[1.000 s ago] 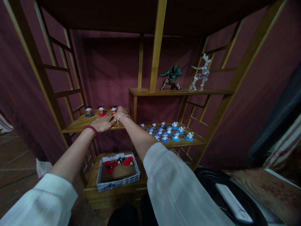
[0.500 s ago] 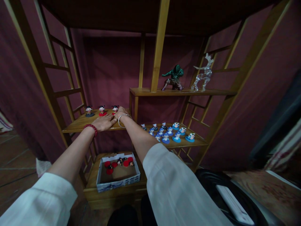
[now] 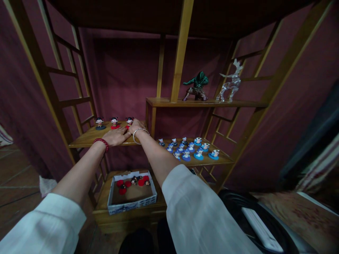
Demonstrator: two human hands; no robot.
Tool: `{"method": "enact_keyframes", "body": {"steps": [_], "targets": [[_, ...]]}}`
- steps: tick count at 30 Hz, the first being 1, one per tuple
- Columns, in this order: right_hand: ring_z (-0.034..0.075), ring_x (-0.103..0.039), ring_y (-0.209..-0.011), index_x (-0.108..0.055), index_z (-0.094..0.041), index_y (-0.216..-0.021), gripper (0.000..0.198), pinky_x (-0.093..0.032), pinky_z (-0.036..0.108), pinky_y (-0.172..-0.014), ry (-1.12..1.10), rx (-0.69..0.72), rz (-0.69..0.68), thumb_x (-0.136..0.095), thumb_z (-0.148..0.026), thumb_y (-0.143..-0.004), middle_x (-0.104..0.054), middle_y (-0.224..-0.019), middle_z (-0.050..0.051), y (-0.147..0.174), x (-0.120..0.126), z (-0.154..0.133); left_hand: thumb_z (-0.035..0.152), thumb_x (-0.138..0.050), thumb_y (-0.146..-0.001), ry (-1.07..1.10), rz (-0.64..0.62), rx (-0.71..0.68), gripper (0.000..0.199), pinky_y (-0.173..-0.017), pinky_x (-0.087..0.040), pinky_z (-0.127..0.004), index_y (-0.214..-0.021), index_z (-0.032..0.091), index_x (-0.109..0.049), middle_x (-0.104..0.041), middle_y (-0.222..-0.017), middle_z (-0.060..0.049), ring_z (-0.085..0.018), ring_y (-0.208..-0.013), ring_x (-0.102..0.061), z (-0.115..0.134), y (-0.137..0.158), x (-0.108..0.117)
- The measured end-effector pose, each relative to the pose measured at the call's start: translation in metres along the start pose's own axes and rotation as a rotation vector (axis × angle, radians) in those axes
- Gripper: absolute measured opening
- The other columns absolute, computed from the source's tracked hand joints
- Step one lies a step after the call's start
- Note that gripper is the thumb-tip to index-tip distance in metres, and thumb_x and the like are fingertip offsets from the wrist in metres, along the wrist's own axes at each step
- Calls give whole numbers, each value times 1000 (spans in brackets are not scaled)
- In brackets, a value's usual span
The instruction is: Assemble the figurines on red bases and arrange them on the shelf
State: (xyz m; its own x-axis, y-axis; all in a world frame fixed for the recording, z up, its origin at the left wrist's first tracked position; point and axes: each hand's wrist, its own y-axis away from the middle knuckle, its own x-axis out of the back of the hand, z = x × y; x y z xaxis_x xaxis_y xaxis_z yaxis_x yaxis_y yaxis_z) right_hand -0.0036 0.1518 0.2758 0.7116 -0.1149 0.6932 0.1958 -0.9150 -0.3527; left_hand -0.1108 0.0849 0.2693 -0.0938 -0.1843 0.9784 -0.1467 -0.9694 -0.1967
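On the left shelf (image 3: 87,137), two dark-haired figurines stand in a row: one on a dark base (image 3: 100,123), one on a red base (image 3: 114,122). To their right is a third figurine (image 3: 129,121), its red base partly covered by my hands. My right hand (image 3: 137,126), with a silver bangle at the wrist, is closed at this figurine's right side; some fingers are hidden. My left hand (image 3: 116,136), wearing a red bead bracelet, lies over the shelf's front edge, fingers stretched toward the same base and nearly touching my right hand.
Below sits an open cardboard box (image 3: 132,207) with several red-based figurines lying in it. Several blue-based figurines (image 3: 186,155) stand on the right shelf. A green-hooded statue (image 3: 197,86) and a clear deer (image 3: 231,84) occupy the upper shelf (image 3: 169,102). Wooden posts frame the unit.
The view has shifted slightly. Both hands stay by the third figurine, and the figurines stand as before.
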Motion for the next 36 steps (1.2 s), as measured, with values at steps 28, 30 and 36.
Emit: {"method": "enact_keyframes", "body": {"steps": [28,30,36], "targets": [[22,-56,-98,-57,-19,-104,43,-42,25,-73,200,-56,-56,-66,-30,-63,-61,-106,8,5,5,-4,52,-17,-82,-52,-44,6,64,-101,-24,-30,-131,15,-33,-34,-137,-8,-20,-125,-30,4,4,9],[22,-56,-98,-57,-18,-104,43,-43,25,-73,202,-60,-51,-67,-29,-63,-61,-105,9,4,5,-4,52,-17,-82,-54,-40,12,64,-100,-24,-31,-130,15,-34,-35,-137,-8,-20,-124,-31,5,5,10],[21,-59,-92,-61,-17,-99,37,-43,24,-69,186,-120,-21,-66,-30,-64,-64,-98,9,6,7,-6,52,-17,-82,-66,-45,17,64,-98,-27,-31,-132,15,-30,-34,-137,-8,-21,-123,-33,8,8,12]]}}
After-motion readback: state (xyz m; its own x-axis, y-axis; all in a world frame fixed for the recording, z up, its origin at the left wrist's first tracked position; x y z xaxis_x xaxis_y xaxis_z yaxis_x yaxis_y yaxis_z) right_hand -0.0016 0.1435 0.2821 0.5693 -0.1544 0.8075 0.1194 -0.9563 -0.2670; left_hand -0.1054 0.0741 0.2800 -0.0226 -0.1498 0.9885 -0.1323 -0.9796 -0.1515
